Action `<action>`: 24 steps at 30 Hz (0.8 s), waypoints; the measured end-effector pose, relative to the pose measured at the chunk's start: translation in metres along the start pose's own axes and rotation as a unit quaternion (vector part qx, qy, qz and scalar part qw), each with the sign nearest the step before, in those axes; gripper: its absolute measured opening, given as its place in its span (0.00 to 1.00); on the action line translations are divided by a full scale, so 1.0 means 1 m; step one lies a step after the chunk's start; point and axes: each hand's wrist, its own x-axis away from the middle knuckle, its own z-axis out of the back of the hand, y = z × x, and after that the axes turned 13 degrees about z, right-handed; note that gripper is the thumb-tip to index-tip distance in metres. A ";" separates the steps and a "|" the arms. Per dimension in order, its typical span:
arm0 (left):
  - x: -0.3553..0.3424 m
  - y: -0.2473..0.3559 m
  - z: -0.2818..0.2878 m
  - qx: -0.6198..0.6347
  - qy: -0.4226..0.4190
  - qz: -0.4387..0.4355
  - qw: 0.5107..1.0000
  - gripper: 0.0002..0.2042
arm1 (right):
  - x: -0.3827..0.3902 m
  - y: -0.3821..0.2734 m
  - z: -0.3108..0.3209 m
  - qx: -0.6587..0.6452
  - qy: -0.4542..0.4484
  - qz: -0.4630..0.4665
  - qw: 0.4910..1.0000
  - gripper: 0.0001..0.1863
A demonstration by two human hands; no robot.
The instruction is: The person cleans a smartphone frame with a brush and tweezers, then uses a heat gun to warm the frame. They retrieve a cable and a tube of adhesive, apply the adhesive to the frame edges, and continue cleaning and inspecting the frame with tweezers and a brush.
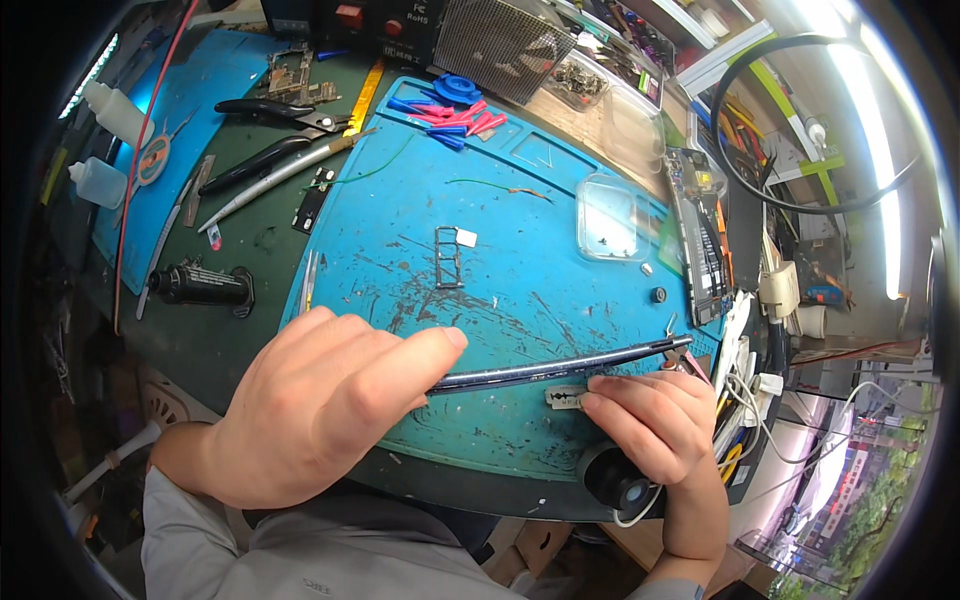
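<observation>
Left hand (320,405) fingers clamp the edge-on dark phone (560,366) while right hand (650,420) fingertips pinch a razor blade (566,400) just below it; blade may slip, cutting fingers.

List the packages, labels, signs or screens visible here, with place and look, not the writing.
Clear plastic box: right part of the blue mat, square, transparent, nearly empty.
White squeeze bottles: far left edge, translucent, no label readable.
Black device: top centre behind the mat, dark front with red buttons and small white marks.
Street signs: lower right, outside, red, blurred.
No lit screen shows.
</observation>
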 end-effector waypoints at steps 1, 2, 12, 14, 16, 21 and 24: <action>0.000 0.000 0.000 0.000 0.002 -0.003 1.000 0.36 | -0.001 0.000 -0.001 0.000 0.002 -0.001 1.000 0.18; 0.001 0.000 0.000 0.000 0.004 -0.005 1.000 0.36 | -0.001 0.000 -0.001 0.001 0.004 -0.001 1.000 0.18; 0.005 0.003 -0.011 -0.035 0.062 -0.036 0.997 0.32 | -0.007 -0.001 -0.001 0.011 0.005 -0.007 1.000 0.19; 0.005 0.003 -0.012 -0.033 0.064 -0.035 0.997 0.32 | -0.006 -0.003 -0.002 0.019 0.005 -0.010 1.000 0.19; 0.005 0.002 -0.012 -0.032 0.064 -0.033 0.997 0.31 | -0.005 -0.003 -0.002 0.022 0.000 -0.012 1.000 0.19; 0.004 0.003 -0.010 -0.027 0.057 -0.030 0.998 0.31 | -0.007 -0.004 -0.002 0.028 -0.004 -0.011 1.000 0.19; 0.003 0.004 -0.010 -0.022 0.058 -0.027 0.998 0.31 | -0.008 -0.003 -0.001 0.021 -0.011 -0.013 1.000 0.17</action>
